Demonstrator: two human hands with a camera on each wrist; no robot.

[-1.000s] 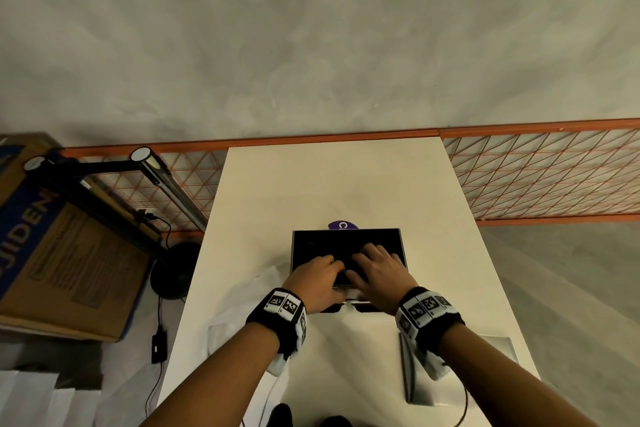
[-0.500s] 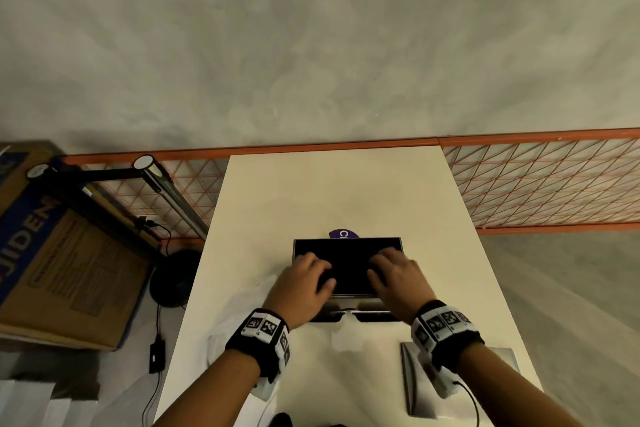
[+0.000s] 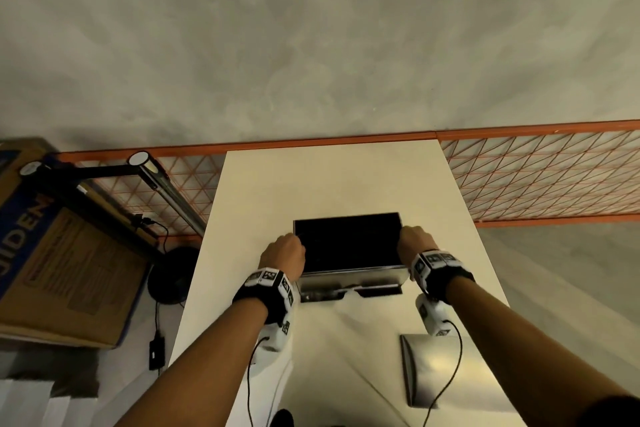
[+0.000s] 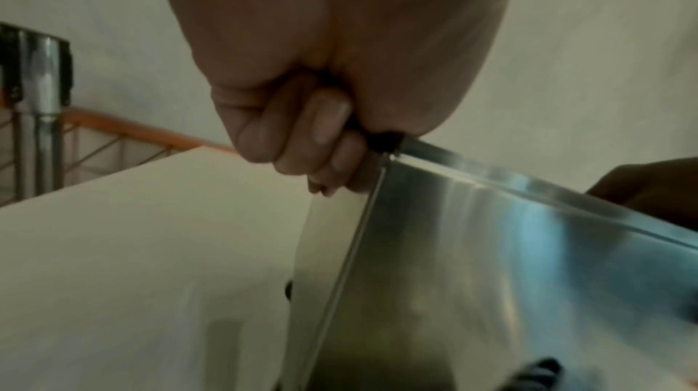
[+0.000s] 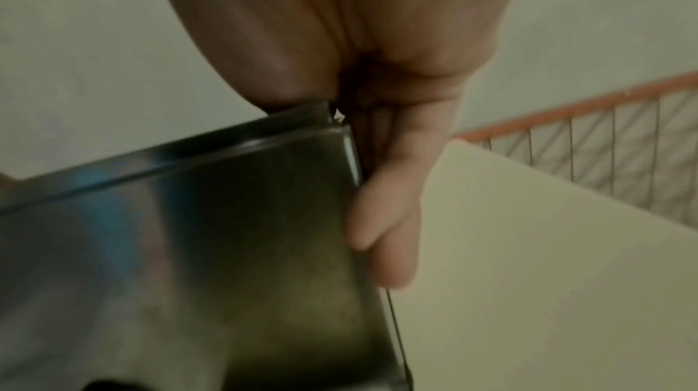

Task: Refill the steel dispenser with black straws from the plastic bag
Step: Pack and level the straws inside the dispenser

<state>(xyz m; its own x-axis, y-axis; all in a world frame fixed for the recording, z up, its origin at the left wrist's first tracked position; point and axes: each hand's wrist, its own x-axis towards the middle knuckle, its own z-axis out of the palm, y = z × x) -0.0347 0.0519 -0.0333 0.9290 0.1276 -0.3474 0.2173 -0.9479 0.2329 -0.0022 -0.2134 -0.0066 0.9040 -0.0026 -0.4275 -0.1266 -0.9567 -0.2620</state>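
Observation:
The steel dispenser (image 3: 349, 276) stands open-topped in the middle of the white table (image 3: 329, 184), its inside filled dark with black straws (image 3: 346, 241). My left hand (image 3: 282, 250) grips its left top corner, fingers (image 4: 302, 141) curled against the side wall of the dispenser (image 4: 491, 263). My right hand (image 3: 414, 241) holds the right top corner. Its fingers (image 5: 393, 218) lie down the outer wall of the dispenser (image 5: 189, 233), and the thumb is hidden over the rim. The plastic bag (image 3: 263, 364) shows only as a pale patch under my left forearm.
A steel lid (image 3: 440, 367) lies on the table at the front right, under my right forearm. An orange wire fence (image 3: 540, 177) runs behind the table. To the left stand a black lamp stand (image 3: 152, 170) and a cardboard box (image 3: 62, 253).
Both hands left the straws inside the dispenser and moved apart to its left and right top corners, where they now grip. The dispenser's front looks blurred and slightly shifted.

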